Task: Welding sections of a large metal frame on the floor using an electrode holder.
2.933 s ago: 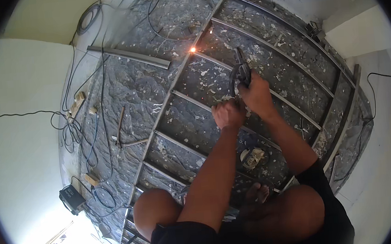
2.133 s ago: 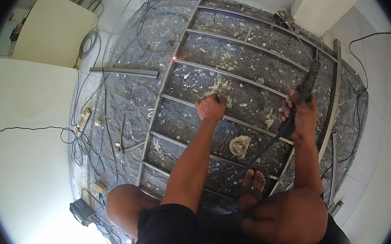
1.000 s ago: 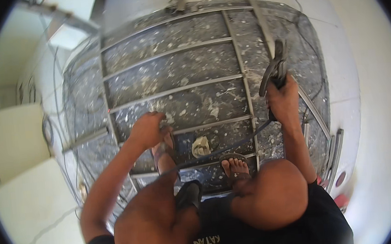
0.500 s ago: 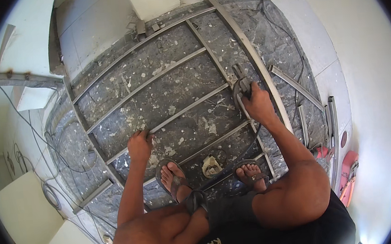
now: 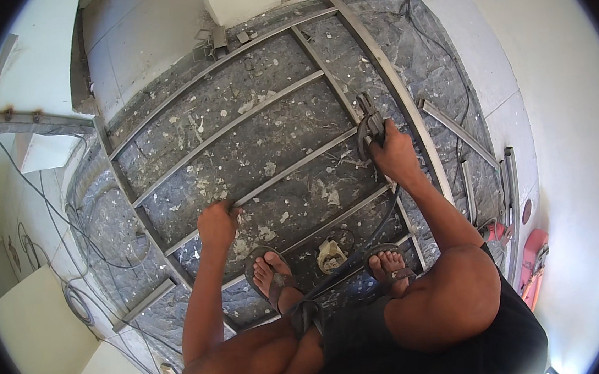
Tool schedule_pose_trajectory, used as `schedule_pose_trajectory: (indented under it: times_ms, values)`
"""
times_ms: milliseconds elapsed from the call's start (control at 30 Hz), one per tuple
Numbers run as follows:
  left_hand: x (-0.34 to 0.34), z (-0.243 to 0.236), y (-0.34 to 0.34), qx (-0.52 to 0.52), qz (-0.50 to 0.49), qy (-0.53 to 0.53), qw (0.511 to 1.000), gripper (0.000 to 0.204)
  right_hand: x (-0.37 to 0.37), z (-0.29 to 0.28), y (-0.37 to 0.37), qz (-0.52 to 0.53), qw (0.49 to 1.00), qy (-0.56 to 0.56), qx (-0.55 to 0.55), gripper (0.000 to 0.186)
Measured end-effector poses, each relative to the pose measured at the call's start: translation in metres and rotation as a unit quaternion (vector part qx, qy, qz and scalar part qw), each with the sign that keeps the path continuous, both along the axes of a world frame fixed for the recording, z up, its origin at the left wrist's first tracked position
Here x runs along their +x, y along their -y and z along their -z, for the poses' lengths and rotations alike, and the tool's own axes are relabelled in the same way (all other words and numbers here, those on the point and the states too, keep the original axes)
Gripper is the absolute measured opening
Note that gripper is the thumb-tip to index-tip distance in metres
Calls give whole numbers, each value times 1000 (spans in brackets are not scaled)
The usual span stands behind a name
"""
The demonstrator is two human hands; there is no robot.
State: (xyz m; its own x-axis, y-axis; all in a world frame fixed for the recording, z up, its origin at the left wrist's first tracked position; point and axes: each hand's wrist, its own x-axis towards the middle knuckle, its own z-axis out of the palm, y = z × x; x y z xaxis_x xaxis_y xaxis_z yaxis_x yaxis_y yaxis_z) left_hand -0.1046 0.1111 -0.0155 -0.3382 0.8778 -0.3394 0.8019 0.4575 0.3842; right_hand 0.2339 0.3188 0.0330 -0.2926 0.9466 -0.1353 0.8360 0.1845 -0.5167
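A metal frame [image 5: 264, 110] of rails and crossbars lies on the floor in front of me. My left hand [image 5: 217, 225] is closed around one of its middle crossbars [image 5: 294, 167]. My right hand [image 5: 394, 155] is closed on a dark clamp [image 5: 370, 120] with a black cable [image 5: 386, 221] that trails back toward my lap. The clamp's jaws point away from me, at the joint where that crossbar meets the right-hand rail. Whether the jaws grip the rail I cannot tell. My feet [image 5: 276, 273] are in sandals among the near crossbars.
Beneath the frame is a dark, paint-spattered sheet [image 5: 386, 40]. Loose metal tubes [image 5: 459, 134] lie to the right, near a red tool [image 5: 532, 259]. A crumpled pale object [image 5: 331, 255] sits between my feet. Cables [image 5: 68, 228] loop on the left. Small metal offcuts [image 5: 219, 41] lie at the far side.
The view has shifted slightly. Both hands keep their places on the crossbar and the clamp, with little visible movement.
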Motion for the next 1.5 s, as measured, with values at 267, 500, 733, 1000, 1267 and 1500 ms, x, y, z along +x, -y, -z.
schedule_pose_trajectory:
  times_ms: [267, 500, 733, 1000, 1267, 1500]
  values:
    - [1, -4, -2, -29, -3, -2, 1000, 25, 0, 13, -2, -12, 1000, 6, -5, 32]
    - [2, -4, -3, -14, -11, -4, 1000, 26, -3, 12, -4, -1, 1000, 5, -14, 34]
    - [0, -2, -2, -10, -4, -6, 1000, 27, -2, 18, -6, 0, 1000, 12, -13, 36]
    - [3, -5, -4, 17, -36, 32, 999, 26, -3, 19, -7, 1, 1000, 7, -12, 34]
    - [1, 0, -2, 5, -18, 8, 1000, 26, -5, 17, -6, 5, 1000, -1, -13, 33]
    - [3, -7, -5, -50, -5, -13, 999, 25, -7, 3, -6, 36, 999, -26, -4, 31]
